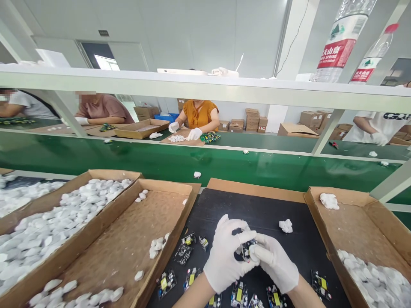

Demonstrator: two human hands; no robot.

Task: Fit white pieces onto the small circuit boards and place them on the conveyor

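- The board (246, 250) is held up above the black bench (308, 244), about midway between its left and right edges.
- The left hand (228, 250) pinches the board between thumb and fingers, and its index finger is curved around the upper side.
- The right hand (275, 259) also pinches it, with the thumb pressed on the face; the fingers behind are partly hidden.
- I judge the board light and stiff, but fragile: the small parts standing on it could bend or break. It is better to hold it by its rim and not to squeeze the parts.
- Both gloves look thin and smooth, so the hold may be a little slippery.
- Other boards (239, 294) lie along the near edge of the bench and toward its left edge; they are dark, roughly rectangular, and several carry a glossy yellow block.
- A white lump (285, 226), crumpled and soft-looking, lies toward the far right corner.
- The left tray (118, 229) and the right tray (356, 214) are of brown cardboard, with low walls; inside are rounded, matt white pieces (375, 273).
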